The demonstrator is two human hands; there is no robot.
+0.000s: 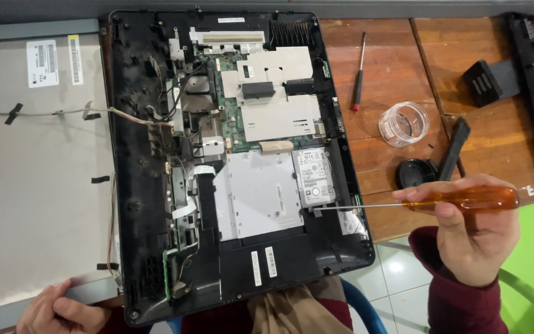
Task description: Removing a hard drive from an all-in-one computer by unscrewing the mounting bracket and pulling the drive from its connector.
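Your right hand (474,238) grips an amber-handled screwdriver (415,203) lying horizontally, tip pointing left at the hard drive (314,176); your left hand (57,309) rests loosely curled on the chassis (134,216) corner.

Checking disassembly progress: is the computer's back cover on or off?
Off: the computer lies face down, with circuit board, hard drive and optical drive exposed.

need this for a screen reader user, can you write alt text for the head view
A right hand holds an orange-handled screwdriver with its tip at the hard drive of an opened all-in-one computer on a wooden table. The left hand rests at its lower left corner.
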